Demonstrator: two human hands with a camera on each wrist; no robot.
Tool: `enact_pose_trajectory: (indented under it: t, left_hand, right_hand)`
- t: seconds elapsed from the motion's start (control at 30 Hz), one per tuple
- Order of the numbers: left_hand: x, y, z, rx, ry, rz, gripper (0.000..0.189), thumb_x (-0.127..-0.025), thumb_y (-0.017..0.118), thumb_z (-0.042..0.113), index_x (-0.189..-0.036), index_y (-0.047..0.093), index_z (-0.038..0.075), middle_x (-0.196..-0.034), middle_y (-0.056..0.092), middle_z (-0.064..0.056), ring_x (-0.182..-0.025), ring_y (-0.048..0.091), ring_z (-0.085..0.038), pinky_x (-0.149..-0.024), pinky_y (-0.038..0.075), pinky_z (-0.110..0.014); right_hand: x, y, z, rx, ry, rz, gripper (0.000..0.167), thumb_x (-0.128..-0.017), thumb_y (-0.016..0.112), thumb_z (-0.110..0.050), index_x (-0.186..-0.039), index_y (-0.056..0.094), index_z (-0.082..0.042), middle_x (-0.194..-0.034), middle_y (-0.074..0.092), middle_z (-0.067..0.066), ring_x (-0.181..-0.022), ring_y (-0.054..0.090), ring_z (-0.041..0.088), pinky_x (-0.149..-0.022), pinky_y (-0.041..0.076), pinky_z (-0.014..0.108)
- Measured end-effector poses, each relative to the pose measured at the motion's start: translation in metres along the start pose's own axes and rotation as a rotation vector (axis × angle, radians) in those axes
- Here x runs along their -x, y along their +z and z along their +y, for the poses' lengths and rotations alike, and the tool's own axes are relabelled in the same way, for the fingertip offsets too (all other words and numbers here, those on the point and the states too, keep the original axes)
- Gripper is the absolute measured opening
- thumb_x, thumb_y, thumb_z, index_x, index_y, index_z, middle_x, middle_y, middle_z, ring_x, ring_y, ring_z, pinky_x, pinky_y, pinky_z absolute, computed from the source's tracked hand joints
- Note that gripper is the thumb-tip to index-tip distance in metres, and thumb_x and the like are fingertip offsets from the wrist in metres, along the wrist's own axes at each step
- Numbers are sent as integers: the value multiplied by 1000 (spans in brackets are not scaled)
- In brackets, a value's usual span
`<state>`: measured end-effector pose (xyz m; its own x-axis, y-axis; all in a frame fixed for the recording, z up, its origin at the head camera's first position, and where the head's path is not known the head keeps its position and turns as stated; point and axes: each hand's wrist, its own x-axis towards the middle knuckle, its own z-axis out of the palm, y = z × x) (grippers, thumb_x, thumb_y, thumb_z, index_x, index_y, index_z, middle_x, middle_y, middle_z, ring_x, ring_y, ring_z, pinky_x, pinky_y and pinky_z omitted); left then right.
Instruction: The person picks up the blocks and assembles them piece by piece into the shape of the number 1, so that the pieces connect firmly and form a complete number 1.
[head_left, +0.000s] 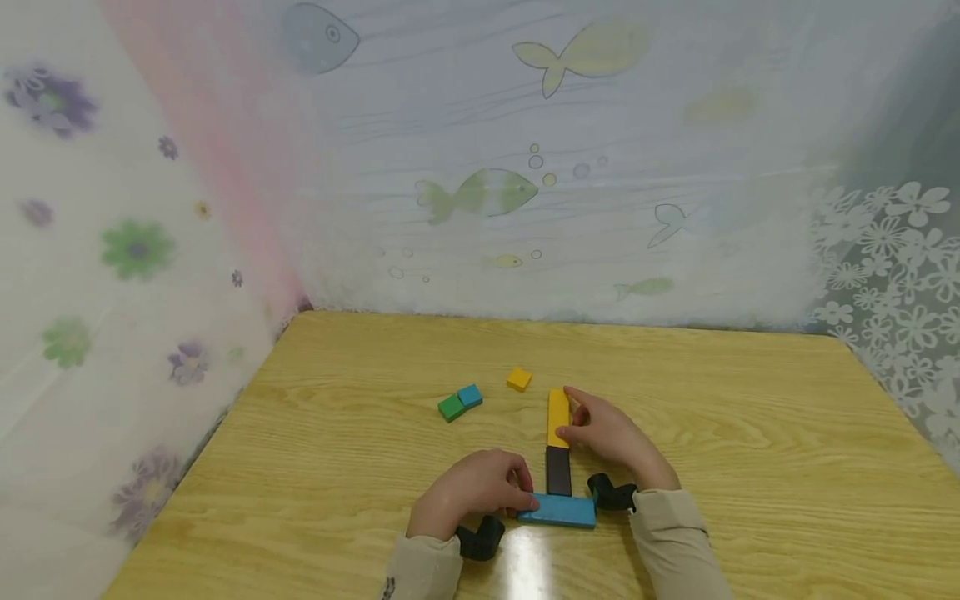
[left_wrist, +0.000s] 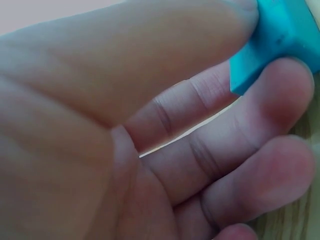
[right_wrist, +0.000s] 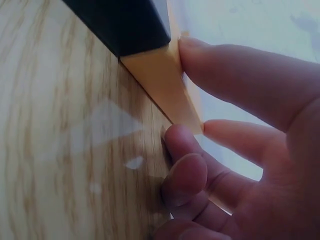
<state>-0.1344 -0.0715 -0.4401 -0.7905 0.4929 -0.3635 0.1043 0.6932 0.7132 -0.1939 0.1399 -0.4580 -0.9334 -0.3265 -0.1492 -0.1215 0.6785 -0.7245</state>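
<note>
At the left grip: blue bar, one end pinched. Right grip is spread, touching yellow bar. Both probably light, stiff, kinda slick; I'd take the long sides.

Makeshift indoor booth, by the look; home or studio, can't tell. Wood-grain desk, light glare on it at 6 o'clock. Printed sheeting round it: fish at 12, coloured flowers at 9 to 10, white blossoms at 3.
</note>
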Motion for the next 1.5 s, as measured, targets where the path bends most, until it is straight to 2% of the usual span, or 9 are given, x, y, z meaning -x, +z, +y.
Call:
enact_pose_trajectory:
  t: [0.17,0.33,0.7,1.07,1.2,1.37,1.5]
  left_hand:
    - [2,-1,1,27,0,-7,13,-77,69,28,-80,61,17,-64,59,3,-54,56,-14,-53,43,-28]
    - [2,-2,3,13,6,4,14,-77,69,28,-80,61,17,-64,59,3,-54,56,-14,-53,42,-28]
    - [1,-2,3,35,0,-6,13,-78,68,27,-81,61,16,-64,59,3,-54,56,-14,-54,43,-28]
    - [1,1,2,59,10,-10,13,-78,69,25,-79,61,15,-62,59,2,-53,55,-14,-52,43,-27]
    - [2,2,2,61,3,-6,14,-78,69,25,-78,60,15,-61,59,1,-53,55,-14,-51,43,-27]
    - [3,2,4,54,-13,-12,14,-77,70,25,-78,60,15,-62,59,1,-53,55,-14,-51,43,-28]
    - [2,2,4,57,-9,-9,14,-77,70,25,-78,60,14,-62,59,1,-53,55,-15,-51,43,-28]
  right_hand:
    - [1,1,0,-14,-4,-17,65,-83,63,-23,-138,31,-6,-80,51,3,-64,45,17,-58,35,30]
    - [0,-1,-2,-8,-17,-9,64,-84,63,-23,-138,32,-7,-79,51,3,-62,45,17,-56,35,30]
    - [-2,-1,0,-6,3,-8,69,-83,64,-26,-139,29,-6,-79,51,3,-63,44,17,-56,35,30]
    - [0,1,0,-6,7,-16,66,-82,65,-25,-137,33,-7,-78,50,3,-62,44,17,-56,35,30]
    - [1,1,1,-32,18,-28,67,-82,64,-26,-138,32,-9,-72,50,3,-58,43,17,-53,34,29]
    - [3,1,0,-85,52,-84,69,-85,61,-29,-141,25,-12,-62,56,3,-53,48,16,-54,37,29]
    - [4,0,-1,-120,60,-98,69,-86,60,-26,-142,23,-12,-58,58,6,-51,52,19,-54,40,31]
